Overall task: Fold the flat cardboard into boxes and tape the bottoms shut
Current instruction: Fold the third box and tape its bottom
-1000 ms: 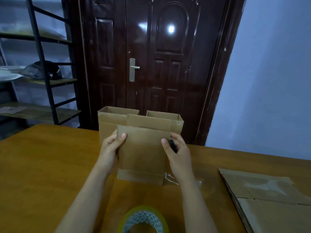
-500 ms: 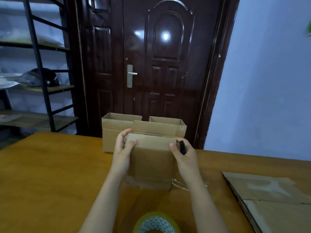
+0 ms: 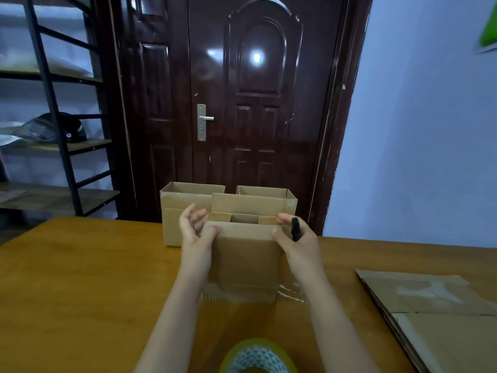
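A brown cardboard box (image 3: 246,261) stands on the wooden table (image 3: 80,278) in front of me, its top flaps partly open. My left hand (image 3: 195,232) touches its upper left corner, thumb on the near flap, fingers spread and relaxed. My right hand (image 3: 294,242) pinches the box's upper right corner and also holds a black pen-like tool (image 3: 295,228). Two open-topped folded boxes, one on the left (image 3: 183,208) and one on the right (image 3: 265,196), stand just behind. A stack of flat cardboard (image 3: 433,316) lies at the right. A roll of tape (image 3: 258,358) sits near the front edge.
A dark wooden door (image 3: 242,103) stands behind the table. A metal shelf rack (image 3: 59,125) with a helmet on it is at the left. A scrap of clear tape (image 3: 291,293) lies on the table beside the box's base.
The box has opened up from a flatter shape; its near flap has come forward and the inside shows. My left fingers have loosened and spread. The view has tilted slightly down and closer.
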The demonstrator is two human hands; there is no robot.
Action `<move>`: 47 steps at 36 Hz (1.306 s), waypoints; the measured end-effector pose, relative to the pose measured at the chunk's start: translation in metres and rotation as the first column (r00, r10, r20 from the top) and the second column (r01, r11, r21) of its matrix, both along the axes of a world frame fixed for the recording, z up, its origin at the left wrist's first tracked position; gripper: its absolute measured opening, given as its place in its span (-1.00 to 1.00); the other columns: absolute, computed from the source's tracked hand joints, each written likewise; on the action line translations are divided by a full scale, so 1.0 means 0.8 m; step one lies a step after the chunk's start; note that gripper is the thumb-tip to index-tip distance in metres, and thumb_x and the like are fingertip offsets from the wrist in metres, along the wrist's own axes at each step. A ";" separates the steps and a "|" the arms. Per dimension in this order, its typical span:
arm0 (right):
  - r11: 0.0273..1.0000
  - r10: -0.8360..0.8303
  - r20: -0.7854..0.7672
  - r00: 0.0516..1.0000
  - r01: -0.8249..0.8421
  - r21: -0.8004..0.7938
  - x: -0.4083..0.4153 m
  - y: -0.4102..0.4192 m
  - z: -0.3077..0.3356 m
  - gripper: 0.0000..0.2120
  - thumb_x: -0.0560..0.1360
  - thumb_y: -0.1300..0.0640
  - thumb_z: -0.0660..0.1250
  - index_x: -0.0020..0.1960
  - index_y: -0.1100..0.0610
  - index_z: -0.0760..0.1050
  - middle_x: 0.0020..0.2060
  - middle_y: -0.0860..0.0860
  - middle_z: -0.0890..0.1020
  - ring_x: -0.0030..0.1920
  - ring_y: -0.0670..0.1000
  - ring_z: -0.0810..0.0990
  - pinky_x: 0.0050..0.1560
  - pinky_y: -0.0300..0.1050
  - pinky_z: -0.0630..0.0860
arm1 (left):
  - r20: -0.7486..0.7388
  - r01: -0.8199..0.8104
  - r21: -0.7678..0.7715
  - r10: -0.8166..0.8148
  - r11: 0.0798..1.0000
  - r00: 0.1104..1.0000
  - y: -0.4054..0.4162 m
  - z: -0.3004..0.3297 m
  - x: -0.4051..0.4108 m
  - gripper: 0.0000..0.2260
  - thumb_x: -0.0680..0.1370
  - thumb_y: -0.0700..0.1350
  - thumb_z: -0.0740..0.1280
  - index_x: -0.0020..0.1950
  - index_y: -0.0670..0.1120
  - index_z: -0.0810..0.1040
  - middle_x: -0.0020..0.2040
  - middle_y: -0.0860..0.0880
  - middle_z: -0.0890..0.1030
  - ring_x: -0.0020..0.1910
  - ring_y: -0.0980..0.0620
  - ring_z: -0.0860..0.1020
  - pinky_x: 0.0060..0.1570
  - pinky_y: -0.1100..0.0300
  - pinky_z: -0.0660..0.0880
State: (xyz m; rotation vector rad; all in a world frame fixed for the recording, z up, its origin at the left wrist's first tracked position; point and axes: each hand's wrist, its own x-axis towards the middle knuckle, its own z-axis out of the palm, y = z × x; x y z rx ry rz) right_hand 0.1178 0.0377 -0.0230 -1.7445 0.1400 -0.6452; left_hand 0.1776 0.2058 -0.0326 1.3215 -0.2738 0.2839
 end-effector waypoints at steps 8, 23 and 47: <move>0.993 -0.022 -0.076 0.997 0.013 -0.121 -0.003 0.000 0.006 -0.55 0.55 0.05 0.30 0.43 -0.01 0.36 0.30 -0.15 0.48 0.31 -0.12 0.39 0.17 -0.26 0.29 | -0.025 0.036 0.117 -0.033 0.992 0.999 0.010 0.004 0.003 -0.48 0.56 -0.23 0.28 0.47 0.10 0.27 0.38 0.06 0.34 0.29 0.13 0.36 0.08 0.30 0.32; 0.979 -0.065 -0.043 0.997 0.055 -0.196 0.004 0.008 0.000 -0.58 0.61 0.08 0.18 0.46 0.04 0.28 0.36 -0.10 0.41 0.33 -0.11 0.38 0.21 -0.31 0.29 | 0.018 0.052 0.205 -0.057 0.977 0.998 0.010 0.014 0.007 -0.59 0.52 -0.27 0.23 0.22 0.18 0.47 0.24 0.09 0.43 0.22 0.02 0.39 0.09 0.11 0.38; 0.856 -0.222 -0.004 0.975 0.193 -0.480 -0.002 0.008 0.004 -0.85 0.60 0.01 0.16 0.02 -0.03 0.51 -0.10 -0.18 0.52 -0.24 -0.19 0.46 -0.31 -0.27 0.42 | 0.152 -0.151 0.373 0.100 0.916 0.983 0.018 0.006 0.014 -0.83 0.56 -0.16 0.29 -0.22 -0.15 0.56 0.06 0.11 0.58 0.06 0.22 0.48 -0.03 0.28 0.36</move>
